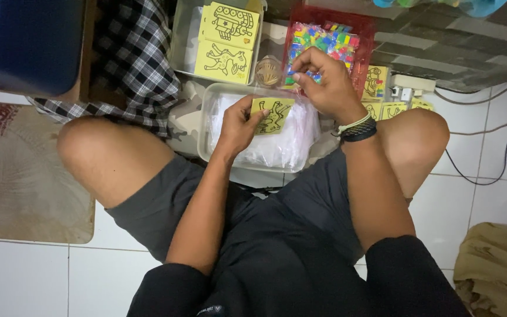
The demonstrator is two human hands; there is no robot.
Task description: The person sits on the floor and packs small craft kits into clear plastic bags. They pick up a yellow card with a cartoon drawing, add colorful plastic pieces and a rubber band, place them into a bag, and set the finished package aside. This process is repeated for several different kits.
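Note:
My left hand (240,124) holds a small yellow card with a black outline drawing (272,114) over a clear plastic tub (205,126) of clear plastic bags. My right hand (324,79) is above it with fingers pinched together near the front edge of a red tray of small colourful packets (324,41); whether anything sits between the fingertips is too small to tell. A woven band and a dark band circle my right wrist. I sit cross-legged on the floor in dark shorts.
A clear box (184,35) of more yellow drawing cards stands at the back left, and a small round jar of sticks (267,71) beside it. More yellow cards (377,82) lie right of the tray. A checked cloth (136,64), a blue container (24,44), a mat (13,170), cables (488,170).

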